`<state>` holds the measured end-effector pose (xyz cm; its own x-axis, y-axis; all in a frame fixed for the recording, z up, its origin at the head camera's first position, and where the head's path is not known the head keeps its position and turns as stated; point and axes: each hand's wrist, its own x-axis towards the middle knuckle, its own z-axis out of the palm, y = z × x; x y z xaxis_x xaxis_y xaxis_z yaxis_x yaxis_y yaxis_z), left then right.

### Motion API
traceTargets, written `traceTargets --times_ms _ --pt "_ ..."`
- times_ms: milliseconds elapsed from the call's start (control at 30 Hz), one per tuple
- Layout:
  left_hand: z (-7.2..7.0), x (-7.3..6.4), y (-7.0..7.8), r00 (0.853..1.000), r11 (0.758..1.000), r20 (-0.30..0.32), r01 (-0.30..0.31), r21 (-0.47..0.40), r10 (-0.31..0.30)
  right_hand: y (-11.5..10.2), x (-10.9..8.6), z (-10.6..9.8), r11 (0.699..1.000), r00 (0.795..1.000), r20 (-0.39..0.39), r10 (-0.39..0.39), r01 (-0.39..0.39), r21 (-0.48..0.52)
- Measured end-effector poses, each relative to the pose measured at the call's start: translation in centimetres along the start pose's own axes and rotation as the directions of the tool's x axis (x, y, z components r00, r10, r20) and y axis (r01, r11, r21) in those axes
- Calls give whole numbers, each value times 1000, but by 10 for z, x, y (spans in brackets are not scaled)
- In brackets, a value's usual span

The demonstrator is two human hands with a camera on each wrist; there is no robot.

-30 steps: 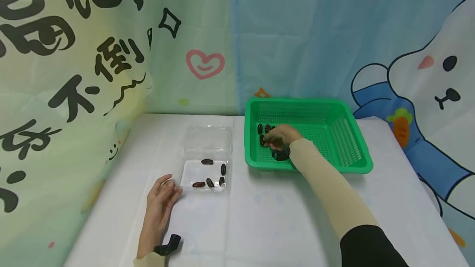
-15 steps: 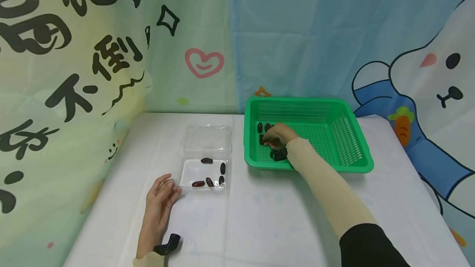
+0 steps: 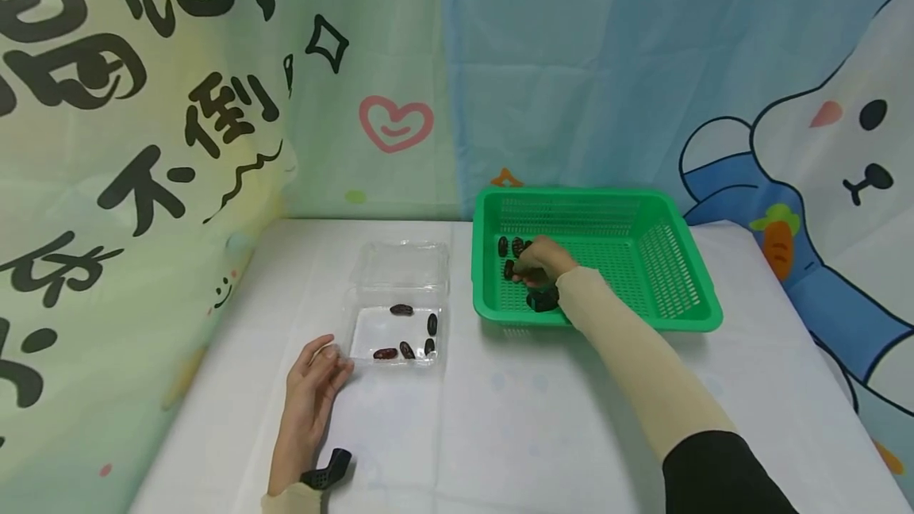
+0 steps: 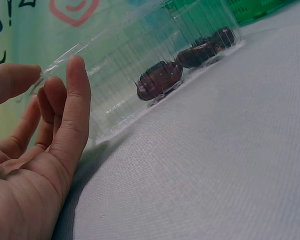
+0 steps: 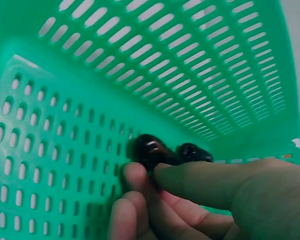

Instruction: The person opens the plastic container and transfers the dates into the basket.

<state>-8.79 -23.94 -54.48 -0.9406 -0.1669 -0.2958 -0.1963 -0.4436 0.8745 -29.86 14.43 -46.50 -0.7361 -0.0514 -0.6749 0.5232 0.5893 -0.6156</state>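
Note:
My left hand (image 3: 312, 387) holds the near left corner of a clear plastic box (image 3: 371, 331) between thumb and fingers. Its hinged lid lies open toward the back, and several dark brown dates lie inside, one a reddish date (image 4: 160, 81). My right hand (image 3: 544, 260) reaches into the left part of a green basket (image 3: 696, 300). At its thumb and index fingertips (image 5: 135, 175) is a dark, glossy date (image 5: 151, 150), pinched at its near end. Another date (image 5: 195, 152) lies just beyond. More dates (image 3: 503, 247) sit in the basket's left corner, partly hidden behind the hand.
A white cloth covers the table (image 3: 500, 427). Printed curtains (image 3: 571, 62) hang behind it and along its left side. The slotted basket stands at the back right, its raised walls surrounding my right hand. Black wrist cameras (image 3: 328, 468) are strapped on both wrists.
My right hand has shifted very slightly right within the basket, and the date at its fingertips shows a little more. My left hand stays at the box corner. The head view sways slightly.

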Motion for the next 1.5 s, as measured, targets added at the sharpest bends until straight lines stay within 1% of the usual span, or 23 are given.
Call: traceTargets --times_ms 133,267,400,467,633,800,867,1000,1167,1300,1400,1500 --pt "-1 0 -1 1000 1000 2 -5 -4 5 -6 -5 -3 1000 997 69 -20 21 -9" --pt "-1 0 -1 1000 1000 4 -11 -25 11 -21 -17 -6 996 989 116 -87 89 -12" --pt "0 1 -1 1000 999 9 -8 -44 9 -33 -32 -7 984 980 114 -164 170 -48" --pt "0 1 -1 1000 999 9 -1 -49 1 -36 -39 -7 977 974 102 -201 207 -49" --pt "0 3 -1 1000 1000 -6 1 -29 -1 -43 -54 -6 954 951 96 -294 298 -29" --pt "0 3 -1 1000 1000 -24 13 -17 -13 -48 -67 9 936 933 104 -344 349 -34" --pt "0 3 -1 1000 1000 -23 15 -19 -16 -49 -70 16 922 920 101 -379 385 -45" --pt "0 2 -1 1000 1000 -18 15 -21 -15 -49 -74 32 878 876 95 -472 477 -36" --pt "1 2 -1 1000 1000 -18 23 -5 -23 -49 -75 50 809 804 124 -581 587 -16" --pt "2 2 -1 999 1000 -22 24 6 -24 -49 -76 65 738 735 172 -656 672 -54" --pt "2 2 -1 999 1000 -25 22 -2 -22 -48 -76 76 681 689 212 -693 722 -119" --pt "2 3 0 999 1000 -26 22 -8 -22 -47 -74 88 601 636 252 -730 772 -206"
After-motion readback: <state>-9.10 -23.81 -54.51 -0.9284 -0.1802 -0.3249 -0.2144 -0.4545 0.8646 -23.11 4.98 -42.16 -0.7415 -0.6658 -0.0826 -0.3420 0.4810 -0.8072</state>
